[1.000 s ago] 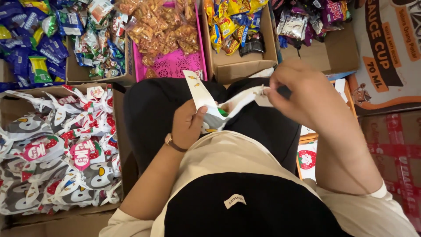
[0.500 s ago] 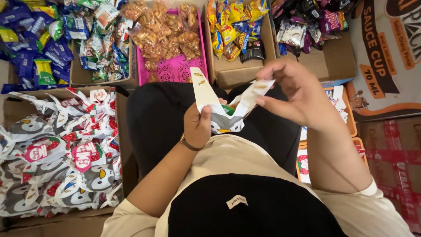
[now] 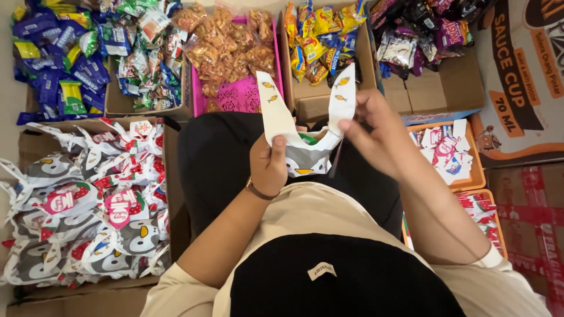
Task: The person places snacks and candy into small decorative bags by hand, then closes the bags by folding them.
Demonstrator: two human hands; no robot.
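Observation:
I hold a small grey and white penguin-print bag (image 3: 305,157) over my lap. My left hand (image 3: 268,163) grips the bag's left side, its white handle strip (image 3: 271,108) standing up above the thumb. My right hand (image 3: 371,132) pinches the other white handle strip (image 3: 342,97), which is pulled upright. Something green shows inside the bag's mouth. A bracelet sits on my left wrist.
A cardboard box (image 3: 170,176) at my left holds several tied penguin bags with pink tags. Boxes of wrapped snacks (image 3: 64,58) and a pink tray of orange snack packs (image 3: 235,94) lie ahead. An orange tray of sticker tags (image 3: 446,149) is at my right.
My right hand has swung the right handle strip from lying sideways to standing upright. My left hand and the bag stayed near the same spot; the view shifted slightly.

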